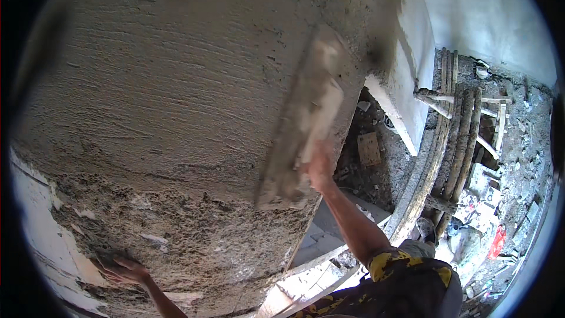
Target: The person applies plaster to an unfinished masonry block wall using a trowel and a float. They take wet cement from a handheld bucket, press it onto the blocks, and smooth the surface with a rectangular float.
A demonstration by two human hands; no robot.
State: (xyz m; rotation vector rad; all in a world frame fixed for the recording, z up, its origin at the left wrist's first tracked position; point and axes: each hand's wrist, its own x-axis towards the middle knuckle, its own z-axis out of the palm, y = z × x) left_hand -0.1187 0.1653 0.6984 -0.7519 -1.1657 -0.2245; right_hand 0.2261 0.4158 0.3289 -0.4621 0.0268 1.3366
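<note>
My right hand (319, 169) is closed round the grip of a long plastering float (306, 115), a flat grey board smeared with mortar and slightly blurred. The float lies along the wet, grooved plaster (176, 76) of the wall, near its right edge. Low on the left, my left hand (125, 270) has its fingers stretched out and holds nothing I can see. It is at the rough, pitted lower band (194, 235) of the wall; whether the palm presses on it I cannot tell.
To the right, a scaffold walkway of wooden poles (465, 141) stands above rubble-strewn ground (527, 159). A white wall edge (406, 106) juts out beside the plastered wall. Below lie a wooden board piece (369, 149) and a red plastic scrap (498, 241).
</note>
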